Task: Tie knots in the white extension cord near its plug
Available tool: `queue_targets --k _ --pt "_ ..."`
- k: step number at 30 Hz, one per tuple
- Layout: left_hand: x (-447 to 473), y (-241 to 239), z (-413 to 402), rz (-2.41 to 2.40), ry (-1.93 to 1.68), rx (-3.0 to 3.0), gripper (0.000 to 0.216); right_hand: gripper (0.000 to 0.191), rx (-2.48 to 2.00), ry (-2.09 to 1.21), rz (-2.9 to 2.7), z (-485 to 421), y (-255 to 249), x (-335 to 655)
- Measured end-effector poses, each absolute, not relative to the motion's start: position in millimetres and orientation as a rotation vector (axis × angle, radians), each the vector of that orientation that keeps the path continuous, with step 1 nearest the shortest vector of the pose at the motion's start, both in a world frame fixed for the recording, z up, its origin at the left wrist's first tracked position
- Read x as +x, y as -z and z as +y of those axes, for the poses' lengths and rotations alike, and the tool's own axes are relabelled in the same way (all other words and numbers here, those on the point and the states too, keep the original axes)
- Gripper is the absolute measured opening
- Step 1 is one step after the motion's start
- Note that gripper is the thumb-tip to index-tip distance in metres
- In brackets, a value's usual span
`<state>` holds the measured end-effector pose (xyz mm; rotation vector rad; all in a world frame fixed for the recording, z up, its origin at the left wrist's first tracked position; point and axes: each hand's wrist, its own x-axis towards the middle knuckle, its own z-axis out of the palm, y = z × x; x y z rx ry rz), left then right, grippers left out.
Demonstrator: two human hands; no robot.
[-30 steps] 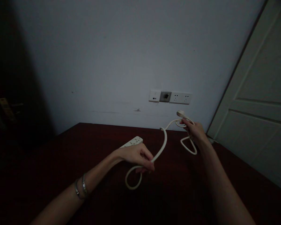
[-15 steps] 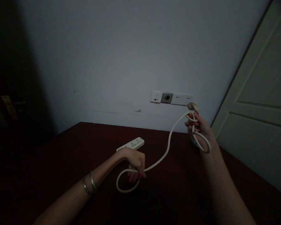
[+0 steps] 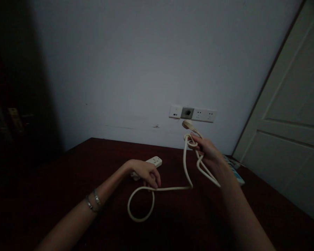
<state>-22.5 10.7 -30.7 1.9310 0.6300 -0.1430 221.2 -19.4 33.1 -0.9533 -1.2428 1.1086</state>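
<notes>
A white power strip [image 3: 154,161] lies on the dark red table [image 3: 68,181], partly hidden behind my left hand [image 3: 146,172]. That hand rests low with its fingers curled down onto the strip's white cable [image 3: 162,189], which loops on the table in front of it. My right hand [image 3: 205,148] is raised and closed on coils of the same cable, with the plug [image 3: 187,124] sticking up above the fingers. The plug is just below the white wall socket panel [image 3: 193,114].
A grey-white wall stands behind the table. A white door [image 3: 290,122] is on the right. A light, blue-patterned object [image 3: 234,169] lies on the table behind my right arm. Dark furniture fills the far left. Bracelets are on my left wrist [image 3: 92,202].
My right hand has swung left with the plug and coils, from the panel's right end to below its middle. My left hand has lowered toward the table, and the cable loop now lies flatter.
</notes>
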Motion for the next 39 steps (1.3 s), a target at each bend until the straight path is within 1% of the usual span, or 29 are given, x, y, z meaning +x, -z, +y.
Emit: queue_targets --k 4,5,7,10,12,16,19,22,25,28,30,34,39 --pt "-19.0 7.9 -3.7 0.567 -0.507 1.871 0.038 0.034 -1.068 -1.019 -1.391 -25.7 -31.0 201.3" --pt "-16.8 3.5 -8.1 0.513 -0.627 1.787 0.042 0.034 -1.067 -1.001 -1.429 -27.6 -30.4 195.5" --pt "-12.1 -3.6 -17.6 0.407 -0.74 1.638 0.045 0.03 -1.034 -0.993 -1.508 -31.4 -29.1 184.7" --pt "-6.4 -9.8 -30.4 0.391 -0.769 1.601 0.038 0.022 -0.969 -0.963 -1.642 -33.3 -25.9 175.0" --pt "-4.7 -11.1 -35.4 0.425 -0.774 1.61 0.033 0.022 -0.97 -0.912 -1.686 -31.0 -23.7 174.5" --pt "-6.3 -9.9 -34.5 0.476 -0.776 1.62 0.029 0.03 -1.038 -0.894 -1.497 -24.5 -25.4 186.8" --pt "-8.3 -8.3 -29.0 0.539 -0.78 1.627 0.033 0.037 -0.967 -0.863 -1.349 -24.9 -34.2 205.4" --pt "-7.7 -6.9 -24.8 0.557 -0.801 1.629 0.031 0.042 -0.865 -0.856 -1.268 -28.9 -44.2 229.2" --pt "-5.2 -5.0 -22.7 0.529 -0.868 1.628 0.024 0.038 -0.791 -0.888 -1.181 -32.5 -50.7 254.3" --pt "-4.5 -2.3 -20.8 0.505 -0.924 1.632 0.027 0.028 -0.724 -0.873 -1.078 -33.3 -52.6 277.8" --pt "-5.7 -0.7 -18.8 0.514 -0.925 1.628 0.029 0.026 -0.708 -0.82 -1.015 -32.3 -51.3 292.3" --pt "-10.0 0.7 -14.7 0.508 -0.85 1.605 0.031 0.03 -0.784 -0.623 -0.925 -28.9 -44.3 317.8" --pt "-11.7 -0.5 -19.9 0.349 -0.778 1.559 0.039 0.036 -0.917 -0.347 -0.839 -20.6 -28.6 335.5"
